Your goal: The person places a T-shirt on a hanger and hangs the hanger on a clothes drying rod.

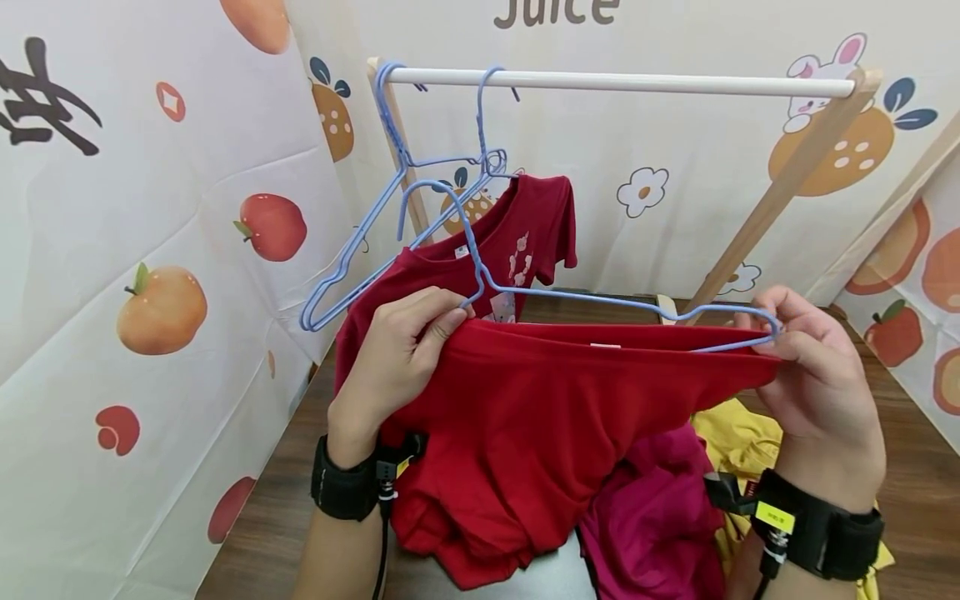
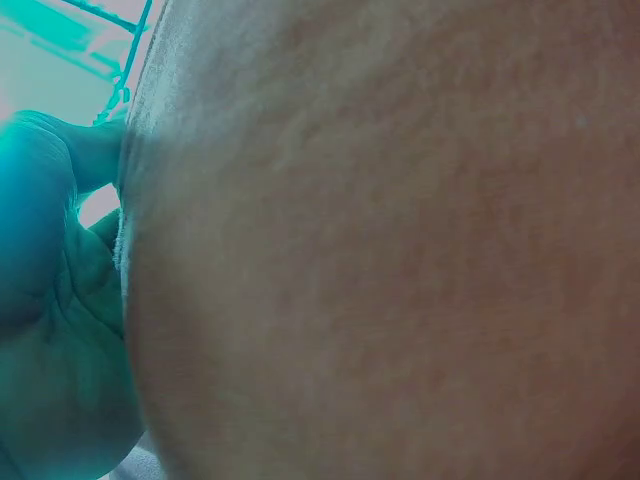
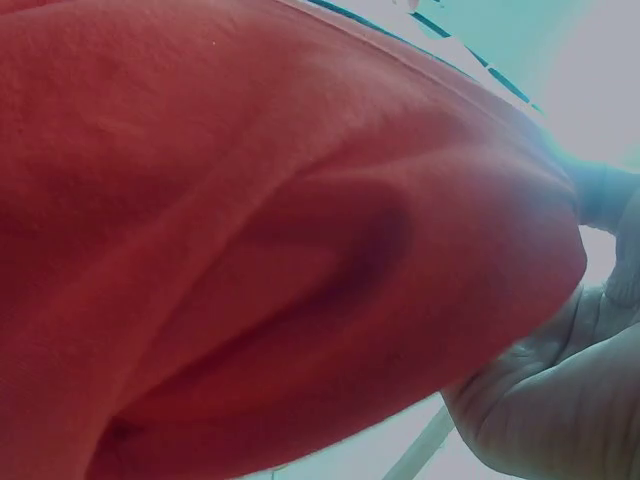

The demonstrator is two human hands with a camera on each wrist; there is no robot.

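A bright red garment (image 1: pixel 540 408) hangs stretched between both hands, its wide opening uppermost with a small white tag inside. A blue hanger (image 1: pixel 570 293) stands in that opening, its hook (image 1: pixel 442 187) rising at the left and its right end above the fabric edge. My left hand (image 1: pixel 401 354) pinches the garment's left edge beside the hanger's neck. With thumb and fingers, my right hand (image 1: pixel 817 367) holds the garment's right edge together with the hanger's end. Red cloth (image 3: pixel 300 250) fills much of the right wrist view; the left wrist view shows mostly close fabric (image 2: pixel 380 250).
A white rail (image 1: pixel 637 81) on wooden posts stands behind, carrying blue hangers (image 1: pixel 352 250) and a dark red shirt (image 1: pixel 487 242) at its left end. A magenta garment (image 1: pixel 652 517) and a yellow one (image 1: pixel 738 437) lie below on the wooden table (image 1: pixel 915 467).
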